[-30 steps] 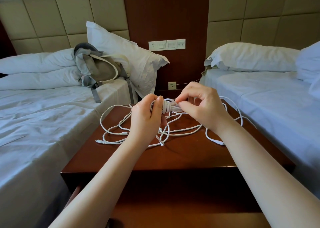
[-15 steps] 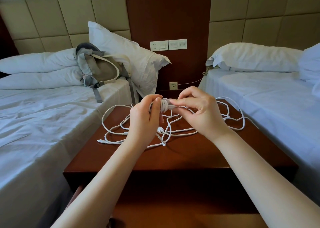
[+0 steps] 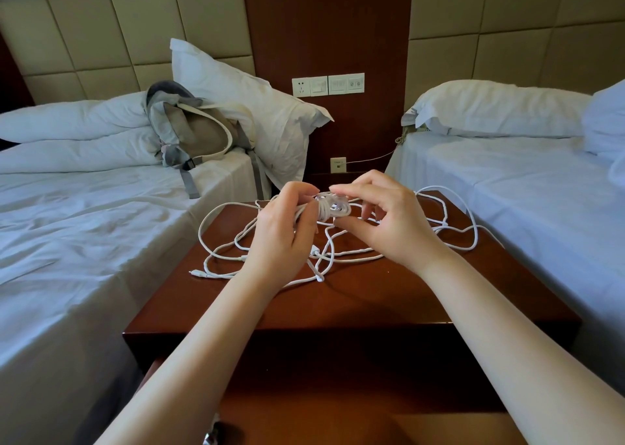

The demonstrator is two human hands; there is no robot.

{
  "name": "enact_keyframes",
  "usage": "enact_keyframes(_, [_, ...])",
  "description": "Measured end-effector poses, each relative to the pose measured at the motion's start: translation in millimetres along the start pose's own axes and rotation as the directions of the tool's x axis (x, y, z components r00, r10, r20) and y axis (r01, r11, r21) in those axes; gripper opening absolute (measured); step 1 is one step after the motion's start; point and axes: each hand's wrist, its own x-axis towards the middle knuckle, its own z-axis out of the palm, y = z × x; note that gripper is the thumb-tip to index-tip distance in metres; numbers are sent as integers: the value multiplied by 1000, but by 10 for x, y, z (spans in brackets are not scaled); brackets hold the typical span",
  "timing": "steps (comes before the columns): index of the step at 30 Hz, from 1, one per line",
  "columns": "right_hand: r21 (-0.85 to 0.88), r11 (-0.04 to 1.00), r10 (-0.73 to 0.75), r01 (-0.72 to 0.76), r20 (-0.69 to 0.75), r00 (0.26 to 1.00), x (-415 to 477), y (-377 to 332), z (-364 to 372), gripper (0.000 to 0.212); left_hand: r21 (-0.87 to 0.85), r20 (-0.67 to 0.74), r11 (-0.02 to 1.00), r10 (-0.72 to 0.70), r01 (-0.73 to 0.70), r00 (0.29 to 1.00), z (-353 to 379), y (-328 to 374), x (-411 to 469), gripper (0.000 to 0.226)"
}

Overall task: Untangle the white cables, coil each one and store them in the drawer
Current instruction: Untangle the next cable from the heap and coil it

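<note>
Bedding lies white on the left bed [image 3: 84, 228], a grey backpack [image 3: 194, 133] against its pillow [image 3: 243, 106]. Loose white cables [image 3: 233, 241] sprawl over the dark tabletop [image 3: 372, 295]. Above them the left hand [image 3: 284, 238] curls its fingers round a small coil [image 3: 333, 208], which the right hand [image 3: 389, 228] pinches, near the right bed [image 3: 524, 180].

A hotel twin room, by the look of it: two single beds in matching plain white linen, the left bed [image 3: 84, 241] at 9 o'clock and the right bed [image 3: 524, 191] at 3 o'clock, share one dark wooden nightstand [image 3: 372, 295] between them. Beige padded wall panels [image 3: 118, 38] serve as headboards at 10 and 2 o'clock, split at 12 o'clock by a wooden panel [image 3: 324, 32] carrying a switch-and-socket plate [image 3: 328, 85]. White pillows [image 3: 236, 106] stand at the bedheads, a grey backpack [image 3: 192, 133] leans at 10 o'clock, and what seems the nightstand's drawer [image 3: 355, 424] shows at 6 o'clock
</note>
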Motion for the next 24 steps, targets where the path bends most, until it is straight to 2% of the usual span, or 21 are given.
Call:
enact_keyframes(3, [-48,999,-14,13,-24,1000,-5,8,11,36,-91,30,992,-84,86,996,-11,12,-6,10])
enact_keyframes(7, [-82,996,15,-18,-44,999,-4,-10,18,32,-196,92,950,-227,242,969,-29,-5,7,13])
enact_keyframes(10, [-81,996,43,-43,1,999,-5,-36,7,28,-222,132,922,-294,318,947,-43,-28,18,18])
enact_keyframes(11, [-46,996,74,-72,25,997,-6,-50,1,29,-226,140,915,-310,335,940,-44,-31,21,16])
enact_keyframes(13, [133,970,191,-203,96,977,1,-102,-35,31,-249,162,894,-341,373,926,-48,-26,28,9])
enact_keyframes(15, [320,880,304,-351,187,934,19,-137,-90,31,-269,193,870,-372,414,908,-56,-11,41,16])
enact_keyframes(17, [372,830,337,-416,259,905,25,-125,-128,34,-275,220,853,-393,444,893,-60,1,50,14])
enact_keyframes(21, [284,880,295,-381,304,906,3,-96,-73,39,-281,247,826,-430,489,868,-45,60,73,12])
enact_keyframes(24, [195,951,197,-240,215,957,9,-83,-60,21,-226,269,864,-389,450,881,-47,109,95,6])
